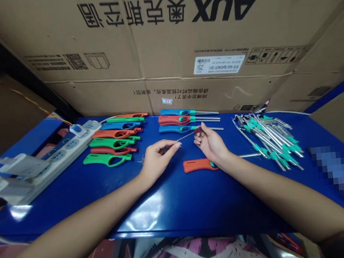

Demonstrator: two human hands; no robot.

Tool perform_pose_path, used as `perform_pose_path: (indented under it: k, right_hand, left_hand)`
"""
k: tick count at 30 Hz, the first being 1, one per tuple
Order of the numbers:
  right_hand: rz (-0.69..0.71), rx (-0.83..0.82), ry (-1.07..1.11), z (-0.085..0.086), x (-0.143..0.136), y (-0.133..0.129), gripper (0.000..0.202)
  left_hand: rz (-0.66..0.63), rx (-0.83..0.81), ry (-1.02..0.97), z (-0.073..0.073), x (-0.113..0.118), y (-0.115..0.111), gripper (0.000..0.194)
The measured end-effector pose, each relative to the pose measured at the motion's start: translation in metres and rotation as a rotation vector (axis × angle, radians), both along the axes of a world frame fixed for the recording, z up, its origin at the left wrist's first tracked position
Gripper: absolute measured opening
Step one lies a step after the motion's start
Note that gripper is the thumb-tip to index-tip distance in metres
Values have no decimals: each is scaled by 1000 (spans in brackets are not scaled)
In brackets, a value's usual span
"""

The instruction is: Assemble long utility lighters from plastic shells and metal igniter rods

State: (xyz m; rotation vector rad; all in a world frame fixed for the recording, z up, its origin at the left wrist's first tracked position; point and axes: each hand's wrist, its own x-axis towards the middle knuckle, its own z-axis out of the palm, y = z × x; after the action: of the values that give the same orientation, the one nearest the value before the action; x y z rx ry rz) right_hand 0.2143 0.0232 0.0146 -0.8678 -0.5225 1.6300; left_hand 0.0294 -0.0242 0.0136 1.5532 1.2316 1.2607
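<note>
My left hand pinches one end of a thin metal rod between thumb and fingertips. At the rod's other end is a small dark red piece, pinched in my right hand; its exact kind is too small to tell. An orange gas lighter with a metal tube lies under my right wrist, which hides its trigger part. Beyond my hands lie a blue lighter, a red lighter and another blue lighter, all with metal tubes. Small metal pins lie beside my left hand.
Several coloured lighter handles without tubes are lined up at left, near a white power strip with plugged adapters. Metal tubes with teal parts are heaped at right. A large cardboard box stands behind the blue table.
</note>
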Motion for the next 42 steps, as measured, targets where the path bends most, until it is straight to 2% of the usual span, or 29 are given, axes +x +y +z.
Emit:
perform_pose_path:
  k: [16,24,34,42]
  right_hand:
    - [-3,37,-20,1,0,-2,35]
    - [-13,-8,4,2,0,-1,34]
    - [-23,77,-17,2,-2,-4,36]
    - [-56,136,-52,1,-2,-5,39]
  left_hand:
    - [-23,-17,-9,3,0,0,28]
    - [-58,20,-9,4,0,-3,22]
    - [-67,10,-5,-1,-1,-2,20]
    - [-51,12,16,2,0,-2,23]
